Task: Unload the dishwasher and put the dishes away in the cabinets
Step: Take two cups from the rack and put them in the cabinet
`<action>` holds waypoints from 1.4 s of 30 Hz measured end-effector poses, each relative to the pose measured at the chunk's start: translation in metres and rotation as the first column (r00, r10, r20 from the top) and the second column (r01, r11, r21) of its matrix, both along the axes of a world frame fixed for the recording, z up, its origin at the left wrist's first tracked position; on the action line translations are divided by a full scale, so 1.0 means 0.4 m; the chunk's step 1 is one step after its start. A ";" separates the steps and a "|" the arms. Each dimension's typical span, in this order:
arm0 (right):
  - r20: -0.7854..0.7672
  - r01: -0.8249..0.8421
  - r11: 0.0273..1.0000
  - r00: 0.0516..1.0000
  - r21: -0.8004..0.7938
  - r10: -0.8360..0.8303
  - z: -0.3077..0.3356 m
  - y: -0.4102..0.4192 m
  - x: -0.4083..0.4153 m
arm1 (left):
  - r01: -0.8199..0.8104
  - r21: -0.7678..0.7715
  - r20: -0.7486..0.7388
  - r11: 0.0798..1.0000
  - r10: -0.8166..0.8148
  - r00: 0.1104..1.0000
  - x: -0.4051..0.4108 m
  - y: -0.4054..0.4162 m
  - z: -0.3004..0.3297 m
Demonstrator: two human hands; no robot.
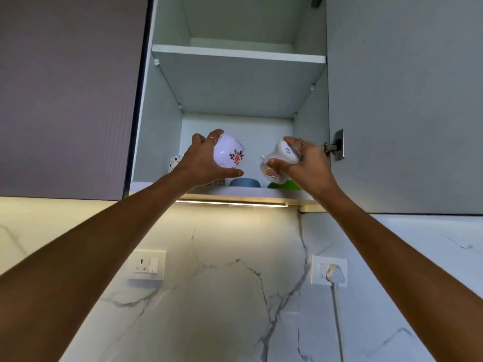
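1. Two cups are in my hands, one each, both raised in front of the lowest shelf (235, 190) of the open wall cabinet (167, 105).
2. My left hand (202, 159) grips a white cup with a pink flower print (230, 155), fingers curled over its top and thumb stretched under it; the cup is tilted on its side.
3. My right hand (304, 163) holds a cream cup (274, 165) with a faint pattern, tipped so its base faces me; thumb across the front, fingers wrapped behind. A ring (303, 145) shows on one finger.
4. Neither cup touches the shelf; both hang just above its front edge.
5. On that shelf sit a blue bowl (244, 182) between my hands, a green dish (286, 185) below the right cup, and a spotted white mug (174, 162) far left, partly hidden by my left wrist.
6. Above is a bare white shelf board (237, 54); the open door (402, 100) with its metal hinge (337, 148) stands to the right.
7. Below runs a lit light strip (231, 203), then a marble-look wall (222, 296) with a switch socket (147, 265) on the left and a socket with a white plug (332, 273) on the right.
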State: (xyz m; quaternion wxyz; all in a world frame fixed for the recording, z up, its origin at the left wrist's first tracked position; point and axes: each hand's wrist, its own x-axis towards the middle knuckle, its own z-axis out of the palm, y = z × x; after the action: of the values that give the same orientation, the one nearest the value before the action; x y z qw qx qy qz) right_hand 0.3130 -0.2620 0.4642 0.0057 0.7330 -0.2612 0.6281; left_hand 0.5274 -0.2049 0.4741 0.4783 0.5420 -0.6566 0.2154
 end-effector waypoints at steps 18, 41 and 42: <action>-0.403 -0.156 0.933 0.869 0.326 0.286 0.107 -0.164 0.231 | -0.138 -0.071 0.064 0.988 0.143 0.988 0.188 -0.096 0.077; -0.154 0.312 0.948 0.941 0.054 -0.301 0.081 -0.176 0.030 | 0.024 0.075 0.251 0.997 -0.042 0.967 0.000 -0.171 0.127; -0.136 0.331 0.942 0.937 0.051 -0.322 0.074 -0.175 0.008 | 0.024 0.097 0.266 0.995 -0.049 0.963 -0.024 -0.190 0.133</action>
State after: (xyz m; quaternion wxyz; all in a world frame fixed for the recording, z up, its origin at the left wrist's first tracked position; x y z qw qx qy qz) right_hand 0.3161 -0.3319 0.4940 0.0996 0.7173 -0.4010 0.5611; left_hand 0.5176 -0.2808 0.5273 0.3633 0.5172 -0.7344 0.2472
